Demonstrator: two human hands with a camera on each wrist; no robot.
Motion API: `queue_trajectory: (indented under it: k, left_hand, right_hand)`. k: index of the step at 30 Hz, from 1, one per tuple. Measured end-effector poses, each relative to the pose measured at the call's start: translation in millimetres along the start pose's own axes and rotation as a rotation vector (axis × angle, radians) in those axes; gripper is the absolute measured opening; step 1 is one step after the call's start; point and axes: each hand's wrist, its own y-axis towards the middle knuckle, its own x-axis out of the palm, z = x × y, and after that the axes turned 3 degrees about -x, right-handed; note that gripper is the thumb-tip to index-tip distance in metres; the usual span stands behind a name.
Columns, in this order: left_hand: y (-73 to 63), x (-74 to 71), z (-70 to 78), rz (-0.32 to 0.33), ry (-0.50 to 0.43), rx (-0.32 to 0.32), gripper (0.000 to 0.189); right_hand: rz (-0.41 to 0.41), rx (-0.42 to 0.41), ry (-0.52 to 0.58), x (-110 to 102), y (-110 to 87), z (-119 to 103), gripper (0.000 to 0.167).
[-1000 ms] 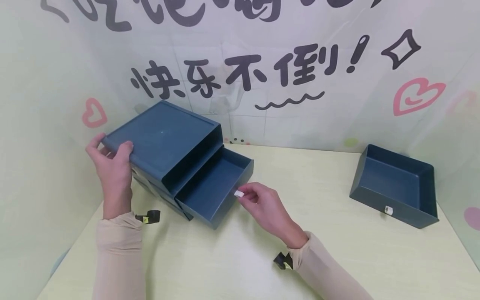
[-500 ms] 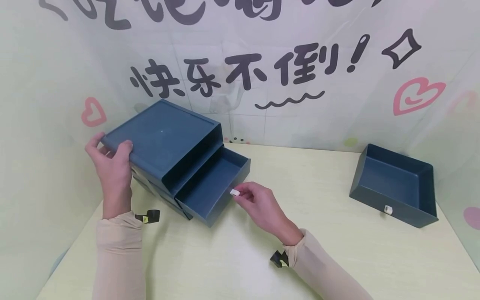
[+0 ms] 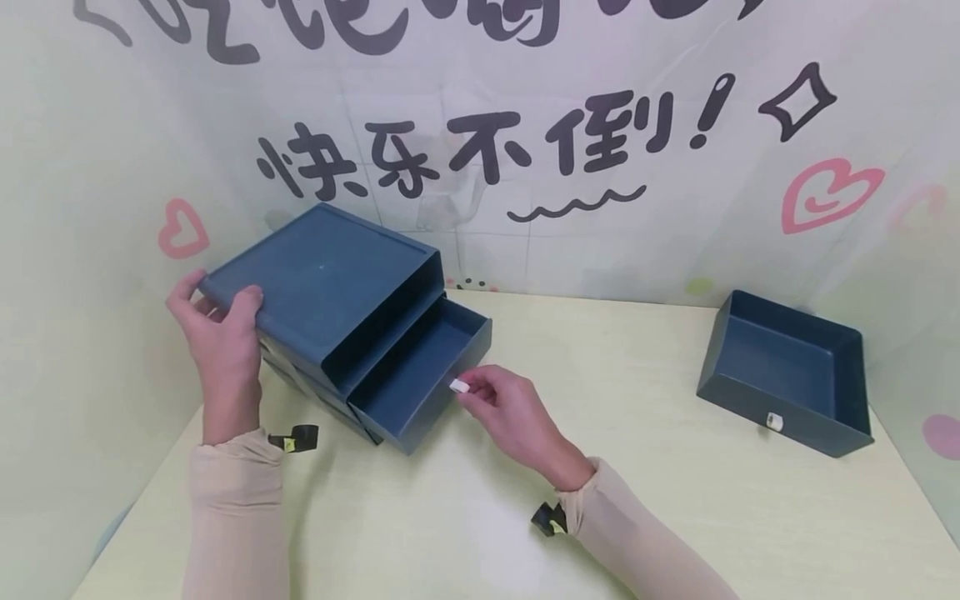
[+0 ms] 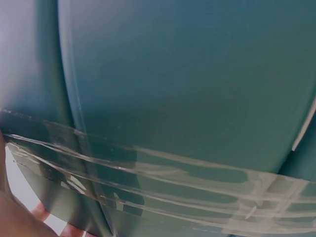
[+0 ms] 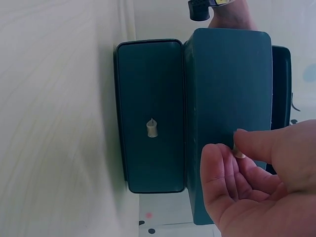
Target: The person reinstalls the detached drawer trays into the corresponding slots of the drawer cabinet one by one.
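Note:
A dark blue drawer cabinet (image 3: 322, 275) stands at the left of the table, its top slot showing as a dark opening. Below that slot, a drawer (image 3: 420, 371) sticks partway out. My right hand (image 3: 513, 421) pinches the small white knob (image 3: 460, 386) on its front between thumb and fingers. In the right wrist view, the lower drawer (image 5: 152, 84) sits flush in the cabinet with its own pale knob (image 5: 152, 128). My left hand (image 3: 225, 346) grips the cabinet's top by its left corner, thumb on top. Clear tape (image 4: 187, 177) runs across the cabinet's side in the left wrist view.
A separate blue drawer (image 3: 783, 358) with a white knob (image 3: 775, 421) rests at the right of the pale table (image 3: 600, 358). Behind the table hangs a white printed backdrop (image 3: 480, 242) with black lettering and pink hearts.
My right hand has moved left with the knob, and the drawer has slid a little farther into the cabinet. My left hand keeps its grip on the top corner.

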Motion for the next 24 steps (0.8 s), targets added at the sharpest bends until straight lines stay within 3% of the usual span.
queue_trajectory:
  k: [24]
  left_hand:
    - [0.6,1.4,-2.6,0.000,-0.012,0.031,0.059]
  right_hand:
    - [-0.021,0.008,0.019,14.8,19.2,-2.9,0.024]
